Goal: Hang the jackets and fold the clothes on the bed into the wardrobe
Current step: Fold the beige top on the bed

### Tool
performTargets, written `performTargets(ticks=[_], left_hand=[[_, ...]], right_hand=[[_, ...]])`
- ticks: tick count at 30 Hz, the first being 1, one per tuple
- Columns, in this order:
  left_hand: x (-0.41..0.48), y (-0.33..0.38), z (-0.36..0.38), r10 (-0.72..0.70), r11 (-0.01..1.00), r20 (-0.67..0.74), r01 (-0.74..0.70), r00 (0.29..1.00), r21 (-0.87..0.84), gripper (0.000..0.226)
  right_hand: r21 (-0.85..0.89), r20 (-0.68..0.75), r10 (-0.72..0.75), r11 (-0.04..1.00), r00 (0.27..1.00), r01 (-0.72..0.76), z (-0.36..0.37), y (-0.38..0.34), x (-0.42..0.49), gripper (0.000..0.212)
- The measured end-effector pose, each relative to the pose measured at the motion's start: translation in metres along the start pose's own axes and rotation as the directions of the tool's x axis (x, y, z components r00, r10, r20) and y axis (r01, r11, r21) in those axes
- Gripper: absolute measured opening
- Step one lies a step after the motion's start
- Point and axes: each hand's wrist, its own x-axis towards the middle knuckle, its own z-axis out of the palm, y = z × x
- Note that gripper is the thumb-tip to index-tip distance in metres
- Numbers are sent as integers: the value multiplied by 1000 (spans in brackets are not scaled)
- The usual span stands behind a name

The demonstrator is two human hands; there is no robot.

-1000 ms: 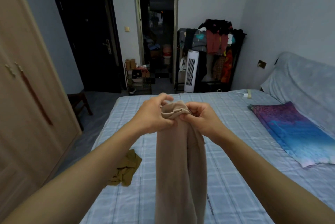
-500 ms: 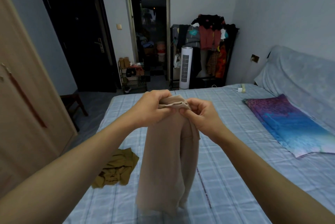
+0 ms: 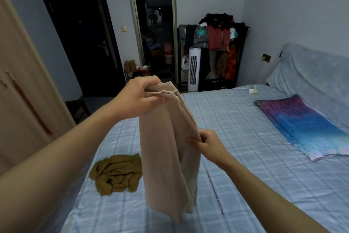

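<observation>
A beige garment [image 3: 166, 157] hangs in the air over the bed [image 3: 236, 157]. My left hand [image 3: 139, 97] grips its top edge, bunched between fingers and thumb. Lower down, my right hand [image 3: 207, 143] pinches the garment's right side at mid height. The cloth's bottom end hangs just above the sheet. A crumpled olive-brown garment [image 3: 117, 174] lies on the bed near its left edge. The wardrobe [image 3: 24, 91] with its light wooden doors shut stands along the left.
A purple and blue folded cloth [image 3: 306, 127] lies on the bed at the right, beside a covered headboard [image 3: 317, 74]. Beyond the bed stand a loaded clothes rack [image 3: 221, 44], a white tower fan [image 3: 194, 68], a dark door [image 3: 79, 34] and an open doorway [image 3: 154, 28].
My right hand has let go of the top edge and moved down to pinch the garment's side. My left hand has lifted the garment higher and to the left.
</observation>
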Motion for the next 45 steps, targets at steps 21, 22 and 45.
performTargets(ticks=[21,22,45], left_hand=[[-11,-34,-1,-91,996,-55,92,994,9,11],[-12,-40,3,-104,995,-37,104,994,1,10],[157,-312,137,-264,956,-177,281,948,79,28]], right_hand=[[-87,-6,65,994,998,-65,-23,26,-16,25],[-105,-18,83,991,996,-84,-23,32,-16,25],[-226,-427,158,935,891,-274,-63,222,204,22]])
